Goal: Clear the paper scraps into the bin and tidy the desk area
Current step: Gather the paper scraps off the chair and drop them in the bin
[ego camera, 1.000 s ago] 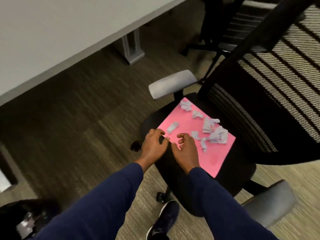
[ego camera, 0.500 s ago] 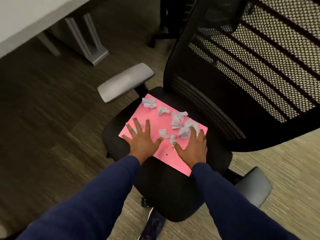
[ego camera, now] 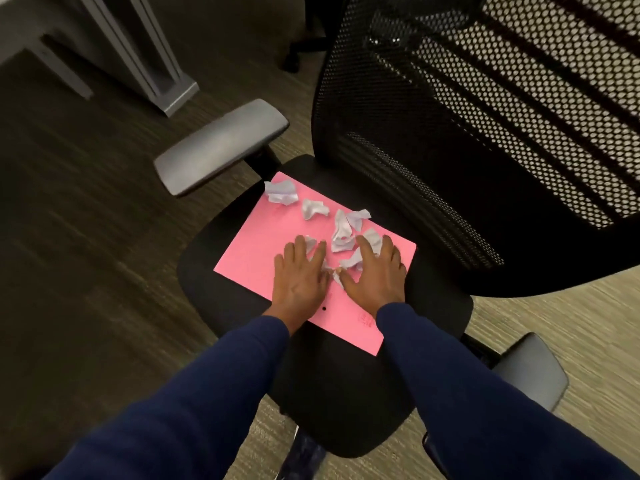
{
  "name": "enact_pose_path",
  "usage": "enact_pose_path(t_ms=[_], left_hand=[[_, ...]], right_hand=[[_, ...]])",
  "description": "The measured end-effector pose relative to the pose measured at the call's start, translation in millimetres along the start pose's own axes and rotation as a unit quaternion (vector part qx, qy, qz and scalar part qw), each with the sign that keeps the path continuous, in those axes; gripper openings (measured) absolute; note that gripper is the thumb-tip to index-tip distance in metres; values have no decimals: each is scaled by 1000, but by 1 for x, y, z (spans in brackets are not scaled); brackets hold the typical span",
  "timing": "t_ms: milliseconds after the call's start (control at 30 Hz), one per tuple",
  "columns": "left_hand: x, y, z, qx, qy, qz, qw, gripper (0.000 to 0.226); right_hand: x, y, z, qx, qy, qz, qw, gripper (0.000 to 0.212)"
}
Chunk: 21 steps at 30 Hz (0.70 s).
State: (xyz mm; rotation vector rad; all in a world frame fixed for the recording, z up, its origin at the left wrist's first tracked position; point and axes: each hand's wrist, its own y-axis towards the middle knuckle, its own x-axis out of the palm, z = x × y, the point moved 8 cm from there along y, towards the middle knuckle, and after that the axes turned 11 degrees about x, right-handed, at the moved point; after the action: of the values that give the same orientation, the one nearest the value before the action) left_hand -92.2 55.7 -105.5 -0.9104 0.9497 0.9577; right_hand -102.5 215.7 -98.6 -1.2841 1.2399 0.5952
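Both hands, left hand [ego camera: 300, 276] and right hand [ego camera: 375, 271], are laid flat with fingers spread on the pink sheet [ego camera: 256, 251], nothing gripped, apparently to rake the paper scraps [ego camera: 343, 230] together. The sheet is carried by the chair seat [ego camera: 346, 393]; no bin is seen.

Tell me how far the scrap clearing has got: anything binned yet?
Nothing looks binned: no bin is in view, and the white paper scraps all lie on the pink sheet on the chair seat. In hand: the left hand and right hand rest flat on the sheet, open, among the nearer scraps. Left: gather the scraps, carry them to the bin, tidy up.
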Motion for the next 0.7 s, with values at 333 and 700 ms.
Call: enact_pose_path(t_ms=[333, 700], left_hand=[[9, -7, 4, 72, -21, 19, 997, 23], [-8, -29, -21, -47, -226, 38, 972, 10]], right_hand=[[12, -26, -6, -33, 31, 61, 997, 36], [4, -47, 2, 87, 259, 8, 962, 26]])
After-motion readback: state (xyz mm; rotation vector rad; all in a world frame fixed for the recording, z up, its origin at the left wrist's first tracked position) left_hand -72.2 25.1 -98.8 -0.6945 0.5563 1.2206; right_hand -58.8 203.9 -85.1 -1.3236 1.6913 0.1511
